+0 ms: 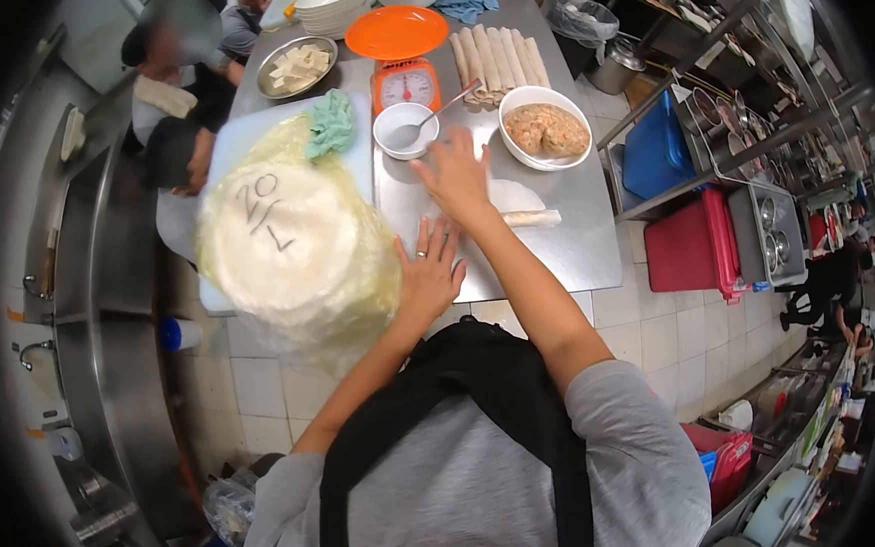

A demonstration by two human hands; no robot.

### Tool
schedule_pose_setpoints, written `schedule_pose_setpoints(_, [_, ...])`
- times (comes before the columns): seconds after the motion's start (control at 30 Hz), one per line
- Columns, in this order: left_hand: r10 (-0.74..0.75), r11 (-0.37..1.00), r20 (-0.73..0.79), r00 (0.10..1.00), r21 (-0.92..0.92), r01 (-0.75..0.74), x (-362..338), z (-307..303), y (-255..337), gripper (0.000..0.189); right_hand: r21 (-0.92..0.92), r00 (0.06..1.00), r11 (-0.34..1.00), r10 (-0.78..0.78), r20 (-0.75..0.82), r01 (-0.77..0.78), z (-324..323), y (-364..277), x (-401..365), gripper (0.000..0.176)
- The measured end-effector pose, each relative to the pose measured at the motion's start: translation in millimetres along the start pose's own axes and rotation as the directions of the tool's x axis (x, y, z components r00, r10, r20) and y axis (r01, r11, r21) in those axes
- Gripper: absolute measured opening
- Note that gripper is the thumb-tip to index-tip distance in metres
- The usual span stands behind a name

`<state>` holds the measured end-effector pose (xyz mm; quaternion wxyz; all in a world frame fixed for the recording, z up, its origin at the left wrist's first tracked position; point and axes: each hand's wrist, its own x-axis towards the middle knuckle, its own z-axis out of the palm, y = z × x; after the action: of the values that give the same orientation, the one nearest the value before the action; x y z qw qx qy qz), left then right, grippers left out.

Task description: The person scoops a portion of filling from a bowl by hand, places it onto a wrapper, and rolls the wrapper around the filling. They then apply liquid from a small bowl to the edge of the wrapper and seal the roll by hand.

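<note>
My left hand (431, 276) lies with fingers stretched out on the steel table, beside a stack of round white wrappers (282, 229) in a yellowish plastic bag. The bag has handwritten marks. My right hand (455, 177) has its fingers spread and holds nothing visible; it is close to a small white bowl (390, 133) with a metal spoon (441, 112) in it. Right of that hand are a white wrapper (511, 194) and a single rolled wrapper (533, 218), both partly behind my forearm. A white bowl of minced filling (544, 130) stands farther back.
Several finished rolls (495, 64) lie at the back right. An orange scale (406, 83) stands before an orange plate (396, 32). A metal bowl of pale pieces (298, 66) and stacked white bowls (332, 4) are at the back left. Other people work along the left side.
</note>
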<state>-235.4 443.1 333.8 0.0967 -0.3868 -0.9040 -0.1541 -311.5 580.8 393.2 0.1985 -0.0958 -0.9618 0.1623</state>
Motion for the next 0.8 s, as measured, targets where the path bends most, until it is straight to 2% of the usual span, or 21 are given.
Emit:
schedule_pose_setpoints(0.03, [0.004, 1.000, 0.003, 1.000, -0.008, -0.004, -0.4, 0.2, 0.6, 0.057, 0.088, 0.996, 0.993, 0.080, 0.028, -0.082, -13.7, 8.2, -14.7, 0.054])
schedule_pose_setpoints(0.1, [-0.004, 0.999, -0.018, 1.000, -0.035, 0.004, 1.4, -1.1, 0.8, 0.058, -0.182, 0.891, 0.890, 0.441, 0.110, -0.418, -32.0, 23.6, -47.7, 0.060])
schedule_pose_setpoints(0.13, [-0.003, 0.999, -0.020, 1.000, -0.041, 0.002, 2.7, -1.4, 0.8, 0.058, -0.188, 0.891, 0.889, 0.442, 0.108, -0.418, -28.6, 32.7, -57.5, 0.060])
schedule_pose_setpoints(0.2, [-0.002, 0.999, -0.016, 1.000, -0.032, 0.001, 1.3, -1.0, 1.5, 0.058, -0.326, 0.818, 0.797, 0.565, 0.108, -0.508, -21.8, 43.5, -74.5, 0.069])
schedule_pose_setpoints(0.23, [0.010, 0.999, -0.013, 1.000, -0.036, -0.010, 1.6, -0.5, 1.6, 0.058, -0.327, 0.812, 0.790, 0.575, 0.102, -0.518, -26.8, 46.2, -74.9, 0.069])
schedule_pose_setpoints(0.3, [0.007, 0.999, -0.015, 1.000, -0.035, -0.008, 1.0, -1.5, 1.2, 0.059, -0.218, 0.847, 0.915, 0.398, 0.351, -0.339, -39.9, 47.1, -72.9, 0.075])
schedule_pose_setpoints(0.33, [0.016, 0.999, -0.015, 1.000, -0.032, -0.016, 1.1, -2.9, 1.1, 0.059, -0.215, 0.848, 0.913, 0.402, 0.346, -0.346, -36.4, 49.7, -74.5, 0.075])
schedule_pose_setpoints(0.4, [-0.008, 0.999, 0.023, 1.000, -0.048, 0.009, 2.6, -5.3, 1.9, 0.059, -0.417, 0.758, 0.756, 0.620, 0.205, -0.505, -29.7, 54.8, -74.4, 0.076])
schedule_pose_setpoints(0.43, [-0.007, 0.999, 0.023, 1.000, -0.048, 0.009, 3.0, -5.1, 2.2, 0.059, -0.416, 0.757, 0.755, 0.620, 0.205, -0.506, -28.5, 55.0, -74.8, 0.076])
schedule_pose_setpoints(0.5, [-0.002, 0.998, -0.007, 1.000, -0.061, 0.001, 1.3, -4.7, 1.7, 0.058, -0.247, 0.844, 0.862, 0.494, 0.211, -0.443, -25.6, 50.1, -74.7, 0.073])
schedule_pose_setpoints(0.53, [-0.011, 0.998, -0.009, 1.000, -0.056, 0.011, 0.8, -4.2, 1.2, 0.058, -0.243, 0.847, 0.867, 0.485, 0.216, -0.434, -36.6, 38.4, -64.2, 0.073])
schedule_pose_setpoints(0.6, [-0.005, 0.997, -0.013, 1.000, -0.073, 0.004, 1.3, -1.9, 0.8, 0.057, -0.432, 0.647, 0.774, 0.628, 0.432, -0.463, -64.7, 7.7, -29.5, 0.064])
schedule_pose_setpoints(0.63, [-0.012, 0.998, -0.016, 1.000, -0.059, 0.011, 1.5, -1.0, -0.3, 0.057, -0.421, 0.654, 0.783, 0.617, 0.438, -0.457, -50.7, 3.7, -19.7, 0.064])
schedule_pose_setpoints(0.67, [-0.010, 0.998, -0.007, 1.000, -0.058, 0.010, 1.1, -0.2, -0.4, 0.057, -0.137, 0.875, 0.929, 0.371, 0.312, -0.344, -29.9, 1.1, -11.7, 0.059])
schedule_pose_setpoints(0.7, [-0.006, 0.998, 0.002, 1.000, -0.059, 0.006, 0.5, 0.1, -0.6, 0.056, 0.118, 0.988, 0.984, 0.126, 0.087, -0.136, -12.3, -4.0, -3.1, 0.054])
schedule_pose_setpoints(0.77, [-0.007, 0.998, 0.035, 0.999, -0.058, 0.009, 0.3, -2.3, -0.9, 0.056, -0.051, 0.999, 0.997, 0.051, 0.013, -0.050, 12.7, -29.6, 20.9, 0.047])
schedule_pose_setpoints(0.8, [-0.008, 0.998, 0.070, 0.998, -0.068, 0.013, 0.7, -3.6, -1.3, 0.056, -0.048, 0.998, 0.997, 0.055, 0.003, -0.055, 21.6, -35.0, 25.7, 0.047])
